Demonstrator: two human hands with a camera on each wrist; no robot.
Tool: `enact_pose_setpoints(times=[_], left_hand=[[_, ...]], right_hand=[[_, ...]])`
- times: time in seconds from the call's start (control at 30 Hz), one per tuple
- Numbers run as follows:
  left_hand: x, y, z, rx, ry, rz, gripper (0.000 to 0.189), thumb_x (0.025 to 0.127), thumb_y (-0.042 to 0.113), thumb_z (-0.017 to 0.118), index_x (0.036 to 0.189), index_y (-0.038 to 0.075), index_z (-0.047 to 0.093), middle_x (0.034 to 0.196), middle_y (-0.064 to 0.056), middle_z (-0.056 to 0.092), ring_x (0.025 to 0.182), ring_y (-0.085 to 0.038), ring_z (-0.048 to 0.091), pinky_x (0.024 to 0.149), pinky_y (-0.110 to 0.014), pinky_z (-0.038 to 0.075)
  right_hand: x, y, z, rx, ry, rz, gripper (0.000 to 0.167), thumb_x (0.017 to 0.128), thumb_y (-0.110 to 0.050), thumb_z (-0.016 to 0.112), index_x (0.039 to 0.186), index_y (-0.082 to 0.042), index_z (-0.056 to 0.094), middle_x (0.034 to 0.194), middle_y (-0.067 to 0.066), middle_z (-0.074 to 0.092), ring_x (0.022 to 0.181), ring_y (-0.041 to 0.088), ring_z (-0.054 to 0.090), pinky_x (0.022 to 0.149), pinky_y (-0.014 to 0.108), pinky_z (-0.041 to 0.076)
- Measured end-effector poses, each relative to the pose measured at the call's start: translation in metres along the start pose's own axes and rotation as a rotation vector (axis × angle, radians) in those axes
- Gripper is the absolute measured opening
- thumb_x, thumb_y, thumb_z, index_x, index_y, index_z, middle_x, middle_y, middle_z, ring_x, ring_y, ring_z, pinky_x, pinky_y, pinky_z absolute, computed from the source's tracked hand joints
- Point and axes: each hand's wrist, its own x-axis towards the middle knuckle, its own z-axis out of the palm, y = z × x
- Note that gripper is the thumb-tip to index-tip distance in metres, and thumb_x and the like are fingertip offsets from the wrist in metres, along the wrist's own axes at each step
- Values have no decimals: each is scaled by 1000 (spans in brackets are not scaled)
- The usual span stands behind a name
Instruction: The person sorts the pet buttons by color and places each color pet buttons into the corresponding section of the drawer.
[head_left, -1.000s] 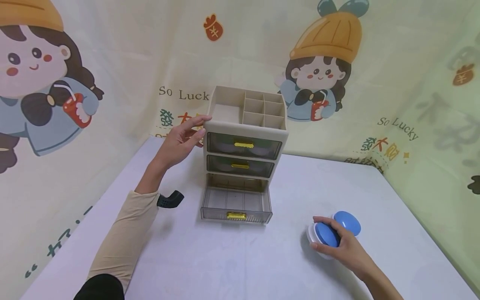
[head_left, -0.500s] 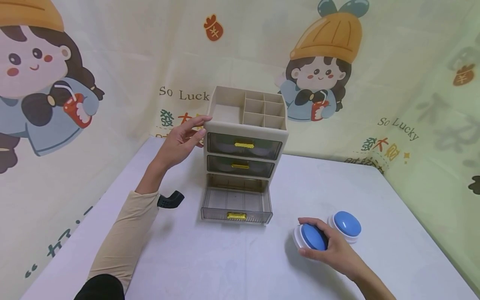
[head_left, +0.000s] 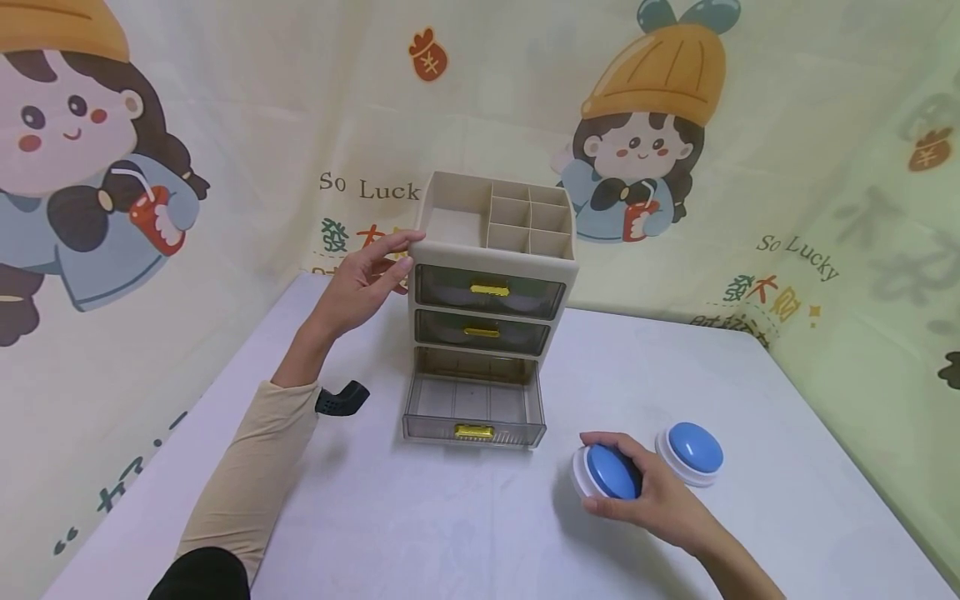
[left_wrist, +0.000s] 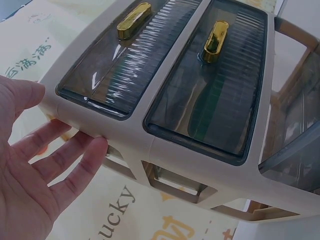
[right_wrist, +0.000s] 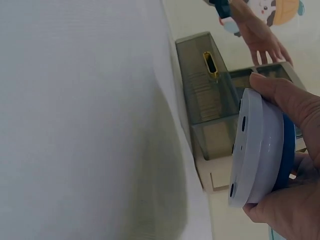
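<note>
A beige desktop drawer organizer [head_left: 495,260] stands on the table, its bottom drawer [head_left: 474,412] pulled out and bare inside. My left hand [head_left: 362,279] touches the organizer's upper left side with loosely spread fingers; in the left wrist view the fingertips [left_wrist: 97,150] meet the beige frame. To the right, my right hand [head_left: 663,492] grips a round push button [head_left: 613,472] with a blue dome and white base, thumb and fingers on opposite sides. It is tilted, and the right wrist view shows it raised off the table. Another blue push button [head_left: 694,450] lies just beyond that hand.
The two upper drawers [head_left: 487,290] are closed, with yellow handles. An open-topped tray with compartments [head_left: 528,221] tops the organizer. A cartoon-printed cloth [head_left: 495,108] hangs behind and around the white table [head_left: 420,533]. A black strap piece [head_left: 342,399] sticks out at the left wrist.
My right hand has carried its push button leftward, away from the other push button, which is now fully uncovered. The left hand and the organizer stay put.
</note>
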Motion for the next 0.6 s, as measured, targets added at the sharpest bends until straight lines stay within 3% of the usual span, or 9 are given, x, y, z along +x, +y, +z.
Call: enact_pose_setpoints(times=[0.17, 0.6], left_hand=[[0, 0, 0, 2, 2, -5, 41, 106, 21, 58, 147, 22, 57, 151, -3, 51, 108, -23, 66, 82, -27, 58], [1, -2, 0, 9, 4, -4, 41, 106, 19, 57, 147, 21, 56, 150, -5, 52, 108, -24, 66, 82, -28, 57]], right_hand=[[7, -5, -5, -23, 20, -32, 71, 78, -32, 90, 141, -32, 56, 143, -3, 59, 124, 30, 54, 93, 37, 49], [22, -20, -5, 27, 18, -122, 69, 80, -28, 89, 141, -32, 56, 143, -1, 60, 120, 29, 54, 91, 30, 49]])
